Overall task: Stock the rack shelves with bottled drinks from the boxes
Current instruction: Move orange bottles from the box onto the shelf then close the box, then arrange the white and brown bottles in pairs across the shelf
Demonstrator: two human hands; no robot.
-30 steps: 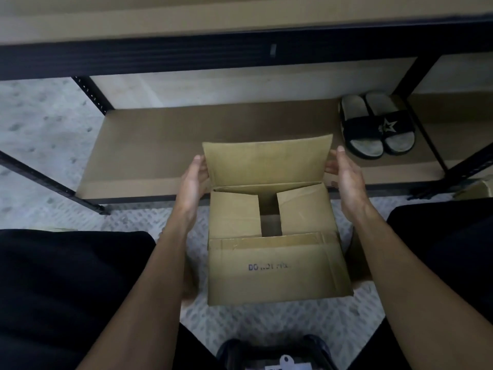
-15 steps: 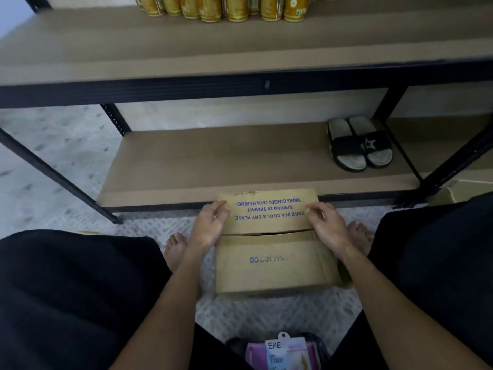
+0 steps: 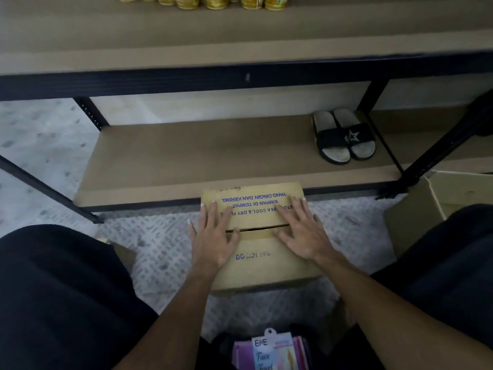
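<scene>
A brown cardboard box (image 3: 256, 260) with blue print stands on the patterned floor in front of the rack, its top flaps folded down. My left hand (image 3: 213, 236) lies flat on the left of the lid with fingers spread. My right hand (image 3: 301, 231) presses flat on the right side of the lid. Several yellow bottled drinks (image 3: 213, 1) stand in a row at the back of the upper shelf (image 3: 240, 36). The lower shelf (image 3: 200, 156) is bare on its left and middle. What the box holds is hidden.
A pair of black slides (image 3: 344, 134) sits on the lower shelf's right end. A second cardboard box (image 3: 416, 209), open, stands on the floor at right. Black rack posts (image 3: 90, 113) frame the shelves. My knees in dark cloth flank the box.
The far flap, upright a second ago, has been folded down over the box. My hands moved from the box's sides onto the lid and now lie flat. The view tilted up, showing the bottles.
</scene>
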